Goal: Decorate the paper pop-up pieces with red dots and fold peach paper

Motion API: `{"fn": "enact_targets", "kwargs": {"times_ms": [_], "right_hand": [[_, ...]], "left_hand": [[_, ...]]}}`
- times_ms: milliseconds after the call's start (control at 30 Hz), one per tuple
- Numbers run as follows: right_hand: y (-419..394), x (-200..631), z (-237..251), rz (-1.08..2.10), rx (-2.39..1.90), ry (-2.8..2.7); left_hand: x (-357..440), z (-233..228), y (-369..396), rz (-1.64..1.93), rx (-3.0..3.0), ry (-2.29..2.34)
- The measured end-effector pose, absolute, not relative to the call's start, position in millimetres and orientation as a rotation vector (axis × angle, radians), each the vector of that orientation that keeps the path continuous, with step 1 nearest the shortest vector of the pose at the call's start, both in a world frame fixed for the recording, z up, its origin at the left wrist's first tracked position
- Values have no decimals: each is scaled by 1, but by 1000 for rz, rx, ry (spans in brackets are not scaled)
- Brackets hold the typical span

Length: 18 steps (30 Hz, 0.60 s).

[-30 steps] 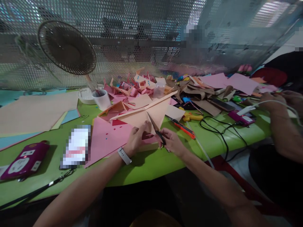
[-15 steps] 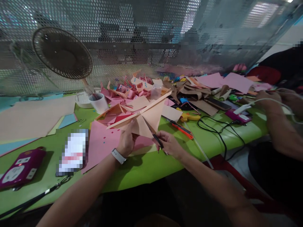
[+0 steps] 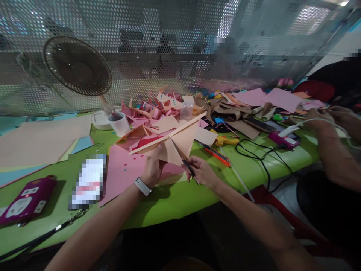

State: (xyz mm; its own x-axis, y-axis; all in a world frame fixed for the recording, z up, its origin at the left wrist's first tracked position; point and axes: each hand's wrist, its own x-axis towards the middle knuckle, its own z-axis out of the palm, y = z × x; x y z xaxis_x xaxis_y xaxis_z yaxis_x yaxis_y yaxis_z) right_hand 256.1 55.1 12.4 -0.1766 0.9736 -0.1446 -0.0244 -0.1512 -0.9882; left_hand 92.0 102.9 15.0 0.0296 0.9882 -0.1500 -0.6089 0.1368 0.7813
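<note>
My left hand (image 3: 152,167), with a pale watch strap at the wrist, grips the lower left part of a folded peach paper (image 3: 184,141). The paper is raised off the table, its long folded edge slanting up to the right. My right hand (image 3: 199,169) is closed around the dark handles of a pair of scissors (image 3: 187,165). Their blades point up and left, lying along the paper between its two lower flaps. Beneath my hands lies a pink sheet (image 3: 120,165) with small dark red marks. An orange box cutter (image 3: 216,153) rests to the right of the scissors.
A fan (image 3: 79,67) and a white cup (image 3: 119,124) stand at the back left. Left lie a phone (image 3: 88,182) and a purple device (image 3: 28,199). Folded pink pieces (image 3: 158,107), brown scraps (image 3: 225,107) and a yellow glue gun (image 3: 227,141) sit behind. Another person's hands (image 3: 321,118) are at right.
The whole view has shifted slightly. The peach paper's folded edge sits a little lower in view. Both hands keep their holds, and the scissors stay at the paper.
</note>
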Motion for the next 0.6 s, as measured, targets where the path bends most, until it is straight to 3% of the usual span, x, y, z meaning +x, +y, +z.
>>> {"fn": "enact_targets", "kwargs": {"times_ms": [600], "right_hand": [[56,260,3,1461,-1196,-1298]], "left_hand": [[92,16,102,1351,588,775]]}}
